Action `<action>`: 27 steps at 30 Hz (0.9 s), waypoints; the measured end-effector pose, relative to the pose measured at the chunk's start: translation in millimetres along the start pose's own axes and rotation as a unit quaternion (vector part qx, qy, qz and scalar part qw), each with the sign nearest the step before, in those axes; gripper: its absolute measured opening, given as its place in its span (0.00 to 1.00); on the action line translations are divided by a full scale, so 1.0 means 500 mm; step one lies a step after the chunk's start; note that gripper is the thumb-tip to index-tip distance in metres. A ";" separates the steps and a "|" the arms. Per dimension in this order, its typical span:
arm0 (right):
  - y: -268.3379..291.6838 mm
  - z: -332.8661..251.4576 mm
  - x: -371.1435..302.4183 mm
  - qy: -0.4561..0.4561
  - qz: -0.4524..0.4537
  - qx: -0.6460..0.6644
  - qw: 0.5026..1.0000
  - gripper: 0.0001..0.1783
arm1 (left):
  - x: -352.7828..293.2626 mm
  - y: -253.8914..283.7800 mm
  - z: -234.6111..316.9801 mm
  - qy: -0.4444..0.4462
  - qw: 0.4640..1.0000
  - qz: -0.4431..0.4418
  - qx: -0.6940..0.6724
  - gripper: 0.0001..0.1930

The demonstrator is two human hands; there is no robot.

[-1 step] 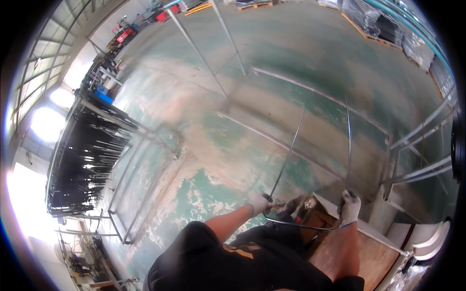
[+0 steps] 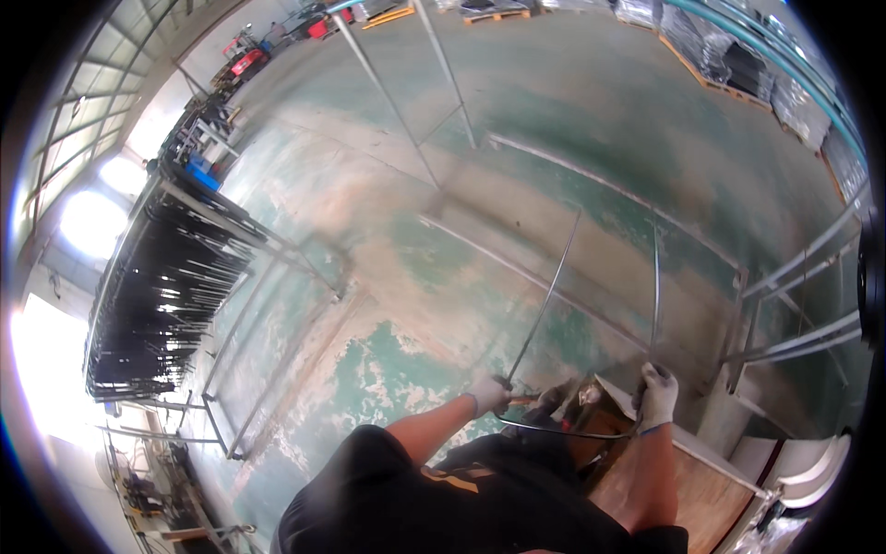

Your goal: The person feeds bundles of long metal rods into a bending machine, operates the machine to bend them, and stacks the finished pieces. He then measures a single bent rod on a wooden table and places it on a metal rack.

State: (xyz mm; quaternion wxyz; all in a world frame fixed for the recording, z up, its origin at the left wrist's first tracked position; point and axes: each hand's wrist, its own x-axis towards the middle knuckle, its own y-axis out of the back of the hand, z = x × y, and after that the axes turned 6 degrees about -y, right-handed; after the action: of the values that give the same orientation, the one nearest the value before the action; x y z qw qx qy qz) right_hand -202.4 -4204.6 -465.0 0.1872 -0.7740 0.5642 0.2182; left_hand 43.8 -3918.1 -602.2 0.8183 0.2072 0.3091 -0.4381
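A thin U-shaped metal rod (image 2: 544,312) is held out in front of me, its two long legs pointing away and its bent end close to my body. My left hand (image 2: 489,395), in a pale glove, closes round the left leg near the bend. Round the right leg, near its bend, my gloved right hand (image 2: 656,397) is closed. Below and between the hands is a wooden box-like stand (image 2: 697,480) with a metal edge. A small orange-brown piece (image 2: 524,400) shows beside my left hand; I cannot make out its kind.
On the left, a rack (image 2: 323,277) carries many dark rods (image 2: 161,309). A metal frame (image 2: 517,254) lies low across the floor ahead, with upright posts (image 2: 383,88) behind. Metal bars (image 2: 803,337) stand at right. Wrapped pallet loads (image 2: 715,51) line the far right.
The rod and both hands have shifted slightly left in the picture, and the far ends of its legs appear a little lower. The surroundings have shifted slightly too. Both hands keep their grip.
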 end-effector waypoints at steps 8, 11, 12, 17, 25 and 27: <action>-0.172 0.007 0.014 -0.046 -0.104 -0.019 0.993 0.07 | -0.073 0.148 -0.072 0.006 0.994 0.044 -0.097 0.14; -0.219 0.028 0.041 -0.079 -0.129 -0.003 0.989 0.09 | -0.104 0.223 -0.074 0.014 0.977 0.094 -0.191 0.12; -0.248 0.023 0.034 -0.100 -0.148 -0.004 0.984 0.09 | -0.101 0.257 -0.109 -0.032 0.989 0.112 -0.087 0.10; -0.355 0.049 0.033 -0.140 -0.215 -0.059 0.965 0.10 | -0.122 0.329 -0.235 -0.040 0.969 0.236 -0.067 0.06; -0.627 0.029 -0.069 -0.096 -0.414 -0.061 0.903 0.12 | -0.337 0.294 -0.289 -0.083 0.950 0.301 -0.013 0.11; -0.733 0.032 -0.156 -0.138 -0.407 -0.015 0.903 0.14 | -0.408 0.302 -0.249 -0.101 0.944 0.305 -0.072 0.12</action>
State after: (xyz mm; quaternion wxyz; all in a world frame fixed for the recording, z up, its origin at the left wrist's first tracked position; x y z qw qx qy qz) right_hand 124.4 -4026.8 -419.4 0.3240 -0.9013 0.1649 0.2356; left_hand 44.3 -3641.9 -541.9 0.9524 0.1867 0.1781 -0.1622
